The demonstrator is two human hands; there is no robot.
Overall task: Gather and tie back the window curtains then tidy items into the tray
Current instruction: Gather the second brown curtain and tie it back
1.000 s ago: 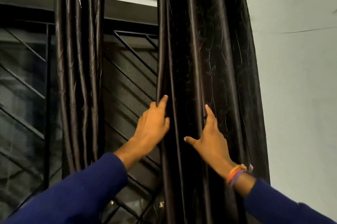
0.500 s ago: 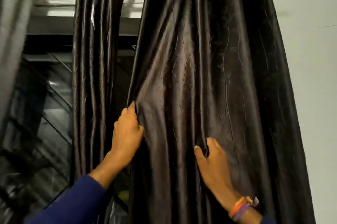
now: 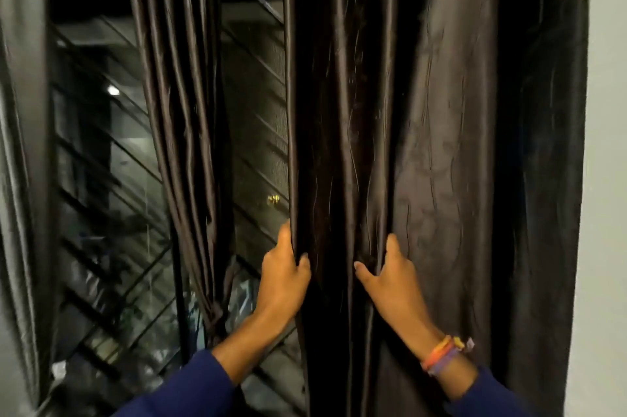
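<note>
A dark glossy curtain panel (image 3: pixel 424 145) hangs in front of me on the right side of the window. My left hand (image 3: pixel 283 280) grips its left edge, fingers curled round the hem. My right hand (image 3: pixel 390 280) pinches a fold a little further right, thumb in front and fingers tucked into the pleat. A second dark curtain (image 3: pixel 183 111) hangs to the left, bunched and narrowed near its lower end. No tray is in view.
Behind the curtains is a window with a black diagonal metal grille (image 3: pixel 112 196). A white wall (image 3: pixel 607 179) borders the right curtain. A grey blurred curtain or frame edge (image 3: pixel 20 145) fills the far left.
The view has dropped and the rod is out of sight. My left hand has pushed the curtain edge to the right, bunching the spread panel into tighter folds between both hands.
</note>
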